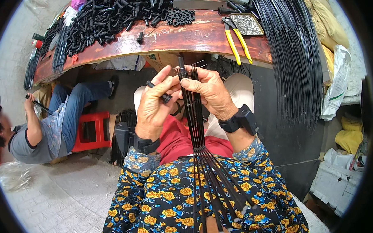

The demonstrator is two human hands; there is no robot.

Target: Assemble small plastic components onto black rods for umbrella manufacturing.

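In front of my lap, my right hand (208, 91) is closed round the upper end of an umbrella rib bundle (198, 132). The thin black ribs are gathered near the top and fan out downward over my patterned clothing. A black tube (181, 62) stands up at the top of the bundle, by my right thumb. Across the fingers of my left hand (155, 103) lies a short black plastic fitting (159, 91) with a wider end. The left fingertips reach to the bundle's left side; whether they pinch a rib is hard to see.
The worn red-brown table (163, 37) bears a heap of black plastic fittings (105, 22), small black rings (180, 17), yellow-handled pliers (236, 41) and a metal tray (247, 24). Long black ribs (293, 51) hang off its right. A co-worker (43, 129) is at the left beside a red stool (92, 132).
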